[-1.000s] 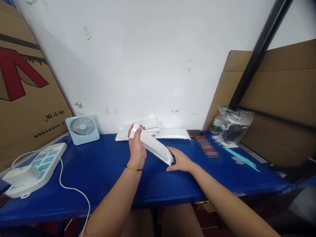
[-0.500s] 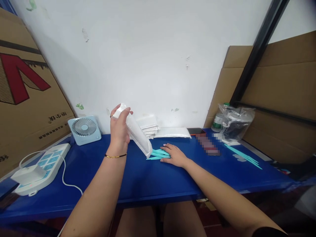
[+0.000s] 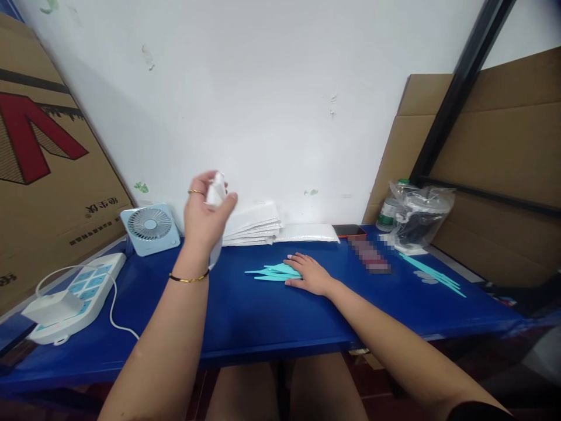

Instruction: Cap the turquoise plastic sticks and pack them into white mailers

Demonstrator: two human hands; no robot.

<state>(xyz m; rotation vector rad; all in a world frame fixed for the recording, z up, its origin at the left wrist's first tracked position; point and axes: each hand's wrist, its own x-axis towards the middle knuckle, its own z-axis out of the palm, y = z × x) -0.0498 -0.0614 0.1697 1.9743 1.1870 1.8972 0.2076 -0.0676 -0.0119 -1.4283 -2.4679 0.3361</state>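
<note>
Raised above the blue table, my left hand is closed around a white padded pouch. Most of the pouch is hidden behind the hand and wrist; a bit of its lower end shows beside the wrist. My right hand lies palm down with its fingers stretched out over a bunch of thin, pointed teal strips. The strips' tips fan out to the left, and their other ends are hidden beneath the hand.
White pouches are stacked against the wall, with a flat one beside them. A phone, a bagged item, a bottle and more teal strips are right. A fan and a power strip stand left.
My left hand has moved left and slightly up, taking the pouch away from the teal strips. The strips now lie uncovered at their left ends, more fanned out. My right hand has stayed in place.
</note>
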